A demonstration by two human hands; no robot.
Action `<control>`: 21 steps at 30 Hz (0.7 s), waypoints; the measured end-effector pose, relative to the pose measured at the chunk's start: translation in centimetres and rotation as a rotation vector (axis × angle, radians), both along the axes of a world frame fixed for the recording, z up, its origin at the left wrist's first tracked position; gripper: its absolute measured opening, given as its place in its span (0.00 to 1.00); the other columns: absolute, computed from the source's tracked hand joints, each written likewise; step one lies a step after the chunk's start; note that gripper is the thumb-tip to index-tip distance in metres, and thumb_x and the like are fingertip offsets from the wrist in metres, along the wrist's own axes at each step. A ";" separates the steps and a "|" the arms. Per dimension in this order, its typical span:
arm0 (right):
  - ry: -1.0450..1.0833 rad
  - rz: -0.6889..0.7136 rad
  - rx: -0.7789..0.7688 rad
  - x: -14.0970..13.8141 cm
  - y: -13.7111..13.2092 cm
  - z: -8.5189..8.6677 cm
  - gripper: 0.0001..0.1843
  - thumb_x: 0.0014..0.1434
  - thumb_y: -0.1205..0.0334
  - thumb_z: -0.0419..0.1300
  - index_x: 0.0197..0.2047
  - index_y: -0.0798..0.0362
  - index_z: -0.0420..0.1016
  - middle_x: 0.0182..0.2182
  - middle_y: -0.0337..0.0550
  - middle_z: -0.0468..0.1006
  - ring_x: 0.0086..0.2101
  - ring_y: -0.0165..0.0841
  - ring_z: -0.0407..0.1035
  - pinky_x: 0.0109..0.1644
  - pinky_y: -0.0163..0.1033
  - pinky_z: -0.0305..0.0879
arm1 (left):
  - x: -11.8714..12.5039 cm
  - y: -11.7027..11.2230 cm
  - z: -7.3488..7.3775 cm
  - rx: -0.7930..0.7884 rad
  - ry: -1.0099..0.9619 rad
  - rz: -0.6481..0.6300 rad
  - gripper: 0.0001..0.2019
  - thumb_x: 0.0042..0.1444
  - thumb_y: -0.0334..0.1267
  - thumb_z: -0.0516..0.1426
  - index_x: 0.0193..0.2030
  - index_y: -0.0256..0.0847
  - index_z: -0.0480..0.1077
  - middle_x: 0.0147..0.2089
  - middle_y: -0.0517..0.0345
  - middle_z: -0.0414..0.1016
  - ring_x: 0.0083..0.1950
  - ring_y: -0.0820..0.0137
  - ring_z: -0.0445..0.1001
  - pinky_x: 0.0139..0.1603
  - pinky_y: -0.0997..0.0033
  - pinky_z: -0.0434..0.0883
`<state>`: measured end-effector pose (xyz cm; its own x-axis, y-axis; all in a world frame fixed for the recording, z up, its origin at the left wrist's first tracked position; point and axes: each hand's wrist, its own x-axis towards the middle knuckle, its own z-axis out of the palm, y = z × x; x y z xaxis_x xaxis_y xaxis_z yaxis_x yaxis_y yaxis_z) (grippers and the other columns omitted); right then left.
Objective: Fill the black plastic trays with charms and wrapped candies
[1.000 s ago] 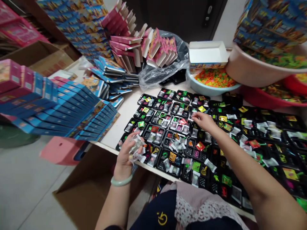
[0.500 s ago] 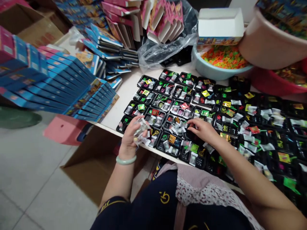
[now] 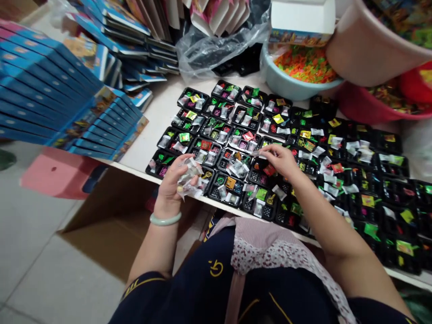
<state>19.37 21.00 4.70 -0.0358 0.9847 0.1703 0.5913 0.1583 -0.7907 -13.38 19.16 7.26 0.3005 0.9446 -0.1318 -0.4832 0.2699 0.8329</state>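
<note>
My left hand (image 3: 173,180) is closed around a bunch of small candies in clear and white wrappers (image 3: 189,176), held above the front edge of the table. The fingers of my right hand (image 3: 281,159) pinch one white wrapped candy (image 3: 258,153) over the black trays. Below it, a black compartment tray (image 3: 259,174) holds a red packet (image 3: 269,169). Left of that tray, several white wrapped candies (image 3: 238,168) lie heaped on another tray. Rows of similar trays (image 3: 216,130) carry coloured packets, small plastic pieces and wrapped candies.
Stacked blue boxes (image 3: 43,85) stand at the left. Behind the trays are a clear plastic bag (image 3: 199,56), a light blue basin (image 3: 297,90) of orange and green pieces, a white box (image 3: 302,20) and a large pale tub (image 3: 371,49). An open carton (image 3: 101,220) sits below the table.
The view has shifted, so the trays sit higher and further left. My right hand, lower over a tray before, now shows a wrapped candy at its fingertips. My left hand keeps its bunch.
</note>
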 end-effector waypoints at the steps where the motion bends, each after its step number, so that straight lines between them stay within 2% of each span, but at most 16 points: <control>1: 0.022 -0.039 -0.043 0.7 -0.3 0.5 0.10 0.57 0.55 0.57 0.36 0.50 0.76 0.32 0.40 0.75 0.31 0.31 0.67 0.37 0.38 0.62 | 0.1 0.1 -0.1 0.001 -0.002 -0.007 0.19 0.48 0.38 0.61 0.48 0.42 0.64 0.35 0.57 0.75 0.19 0.76 0.67 0.23 0.65 0.74; 4: -0.009 -0.038 -0.177 1.8 -1.5 1.3 0.09 0.55 0.56 0.59 0.34 0.52 0.75 0.30 0.40 0.76 0.30 0.31 0.67 0.36 0.38 0.61 | 0.8 0.6 -0.5 0.016 0.000 -0.030 0.19 0.48 0.38 0.61 0.47 0.41 0.65 0.34 0.56 0.75 0.18 0.75 0.68 0.20 0.70 0.71; 9: -0.207 0.060 -0.303 0.3 -2.8 0.1 0.06 0.56 0.60 0.58 0.35 0.50 0.76 0.31 0.40 0.78 0.31 0.32 0.69 0.36 0.37 0.61 | 2.3 1.1 -0.5 0.000 0.010 -0.080 0.19 0.48 0.38 0.61 0.47 0.39 0.65 0.33 0.55 0.75 0.18 0.75 0.68 0.17 0.77 0.65; 12: -0.309 0.048 -0.247 -0.5 -3.0 -0.1 0.09 0.58 0.60 0.58 0.42 0.49 0.75 0.36 0.43 0.79 0.35 0.34 0.71 0.38 0.38 0.62 | 2.3 1.1 -0.4 0.001 0.017 -0.084 0.19 0.48 0.38 0.61 0.47 0.39 0.65 0.33 0.55 0.75 0.18 0.76 0.68 0.17 0.77 0.64; 15: -0.382 0.058 -0.155 -0.5 -3.6 0.8 0.10 0.60 0.61 0.57 0.44 0.50 0.75 0.39 0.45 0.77 0.37 0.34 0.71 0.39 0.38 0.63 | 1.8 1.1 -0.5 0.010 0.018 -0.075 0.19 0.48 0.38 0.61 0.47 0.39 0.66 0.33 0.55 0.75 0.18 0.75 0.68 0.17 0.77 0.63; 18: -0.430 0.294 -0.136 -0.6 -5.0 1.6 0.08 0.60 0.63 0.57 0.43 0.48 0.75 0.40 0.43 0.76 0.36 0.32 0.71 0.38 0.37 0.64 | 1.4 1.0 -0.7 0.007 0.025 -0.065 0.18 0.47 0.38 0.61 0.46 0.39 0.66 0.32 0.56 0.75 0.18 0.76 0.68 0.17 0.78 0.64; 20: -0.445 0.479 -0.141 -1.0 -6.0 1.7 0.08 0.60 0.64 0.57 0.42 0.47 0.75 0.40 0.42 0.75 0.37 0.31 0.71 0.37 0.36 0.64 | 1.4 0.9 -0.8 0.004 0.030 -0.059 0.18 0.47 0.39 0.61 0.45 0.40 0.66 0.32 0.56 0.75 0.18 0.76 0.68 0.17 0.78 0.64; 21: -0.440 0.529 -0.143 -1.3 -6.4 1.7 0.08 0.61 0.63 0.57 0.42 0.47 0.75 0.40 0.42 0.75 0.37 0.31 0.71 0.37 0.36 0.64 | 1.5 0.8 -0.9 0.002 0.031 -0.057 0.19 0.47 0.39 0.62 0.46 0.40 0.66 0.32 0.56 0.75 0.18 0.76 0.68 0.17 0.78 0.63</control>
